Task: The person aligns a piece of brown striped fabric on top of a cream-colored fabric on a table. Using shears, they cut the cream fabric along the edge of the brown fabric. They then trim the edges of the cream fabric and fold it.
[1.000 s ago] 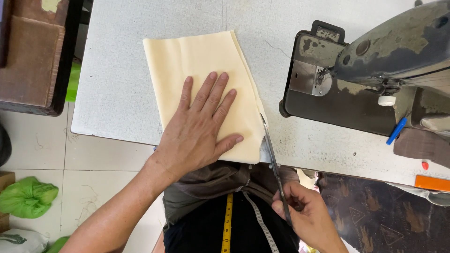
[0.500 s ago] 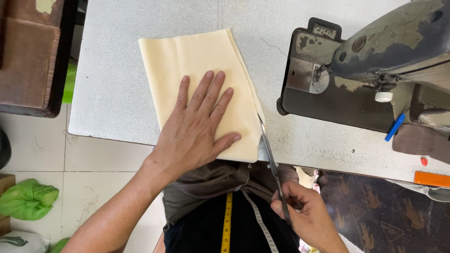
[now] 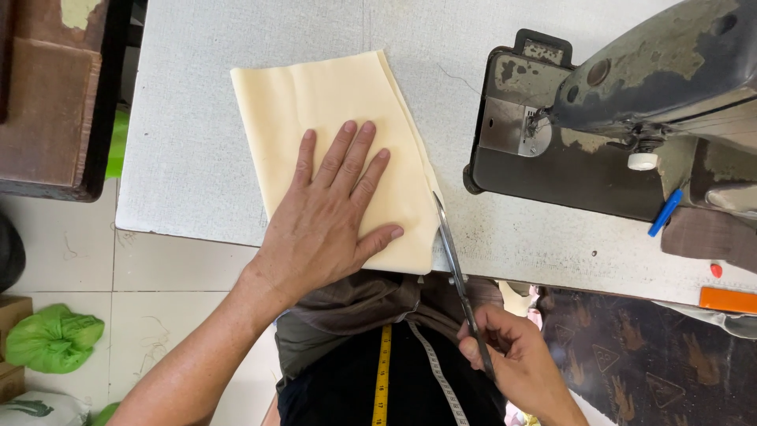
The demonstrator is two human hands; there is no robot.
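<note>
A folded piece of pale yellow cloth (image 3: 315,102) lies on the grey table (image 3: 189,158). My left hand (image 3: 327,217) rests flat on it with the fingers spread, pressing it down. My right hand (image 3: 516,359) grips the handles of a pair of scissors (image 3: 453,260) below the table's near edge. The blades point up along the cloth's right edge, and their tips reach about halfway up that edge.
An old grey-green sewing machine (image 3: 631,102) stands on the table at the right, with a blue piece (image 3: 665,213) and an orange block (image 3: 727,300) near it. A yellow tape measure (image 3: 384,379) hangs over my front. A brown wooden cabinet (image 3: 47,95) and green bags (image 3: 51,339) are at left.
The scissors have moved a little further up along the cloth's right edge. My left hand stays pressed on the cloth.
</note>
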